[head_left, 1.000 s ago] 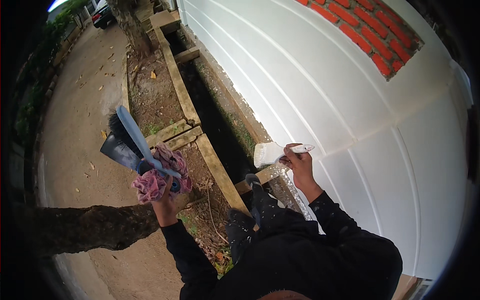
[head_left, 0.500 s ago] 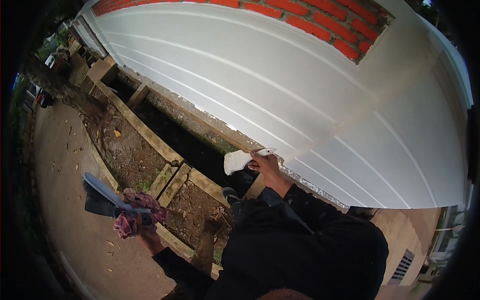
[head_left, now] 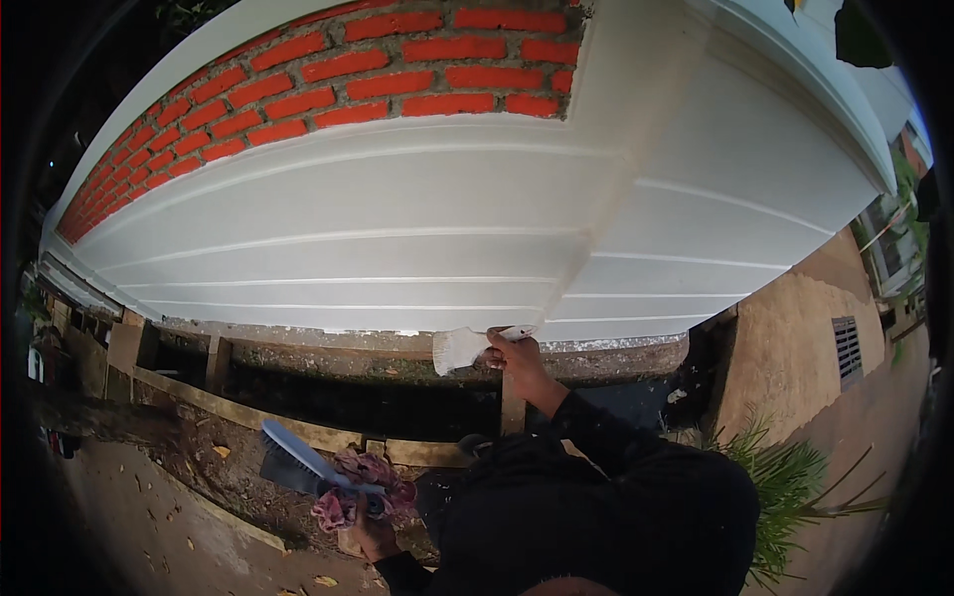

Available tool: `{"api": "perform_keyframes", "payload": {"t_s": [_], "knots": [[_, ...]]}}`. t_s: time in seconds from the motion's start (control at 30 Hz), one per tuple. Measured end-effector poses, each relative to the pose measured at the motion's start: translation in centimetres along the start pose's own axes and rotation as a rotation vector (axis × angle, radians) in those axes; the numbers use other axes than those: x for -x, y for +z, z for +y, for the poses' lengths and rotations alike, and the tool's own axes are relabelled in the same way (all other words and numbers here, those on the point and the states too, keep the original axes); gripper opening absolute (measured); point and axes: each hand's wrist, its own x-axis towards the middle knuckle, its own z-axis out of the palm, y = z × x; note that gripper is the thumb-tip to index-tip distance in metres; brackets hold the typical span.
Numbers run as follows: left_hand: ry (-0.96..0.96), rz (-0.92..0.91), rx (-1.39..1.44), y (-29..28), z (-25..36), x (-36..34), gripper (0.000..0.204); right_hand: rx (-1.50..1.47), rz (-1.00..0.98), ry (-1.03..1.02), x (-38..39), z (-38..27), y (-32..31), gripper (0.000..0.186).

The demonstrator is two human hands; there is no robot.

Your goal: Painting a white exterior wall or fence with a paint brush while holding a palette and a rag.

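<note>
My right hand [head_left: 529, 372] is closed around the handle of a paintbrush [head_left: 457, 350] with broad, whitish bristles. The brush is held in front of the lower edge of the white wall [head_left: 397, 260]; whether it touches the wall I cannot tell. Lower left, my left hand [head_left: 374, 536] grips a blue-handled scrub brush [head_left: 298, 450] with dark bristles, together with a crumpled pink-purple rag [head_left: 396, 489]. A flat dark piece [head_left: 288, 471] sticks out beside the scrub brush; its kind is unclear.
Orange-painted bricks [head_left: 343, 66] fill a panel above the white wall. Along its foot runs a dark drainage ditch [head_left: 368, 399] with a concrete curb [head_left: 229, 402] and crosspieces. A spiky green plant [head_left: 785, 487] grows at the right, near a paved slab with a grate [head_left: 847, 348].
My view has turned to the right, so the wall lies more level and more brick shows. Both hands still hold the same things.
</note>
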Motion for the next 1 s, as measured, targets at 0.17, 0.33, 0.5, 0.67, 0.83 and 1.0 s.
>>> {"api": "perform_keyframes", "payload": {"t_s": [0.17, 0.33, 0.5, 0.67, 0.83, 1.0], "knots": [[0.144, -0.305, -0.12, 3.8, 3.2, -3.3, 0.036, -0.041, 0.232, -0.16, 3.5, -2.3, 0.9, 0.027], [0.057, -0.567, -0.222, 3.3, 7.8, -7.2, 0.06, -0.242, 0.402, -0.321, 4.9, -2.1, 1.7, 0.025], [0.031, -0.584, -0.31, 0.7, 10.0, -10.9, 0.061, -0.334, 0.438, -0.403, 6.4, -1.4, 4.2, 0.021], [-0.125, -0.583, -0.292, 0.4, 12.0, -11.3, 0.06, -0.36, 0.474, -0.518, 8.0, -2.8, 7.5, 0.019], [-0.1, -0.604, -0.33, 0.9, 13.6, -11.5, 0.058, -0.069, 0.555, -0.733, 9.9, -7.9, 8.3, 0.023], [-0.052, -0.589, -0.298, 2.2, 14.8, -11.6, 0.051, 0.145, 0.52, -1.068, 11.8, -17.5, 9.0, 0.025]]}}
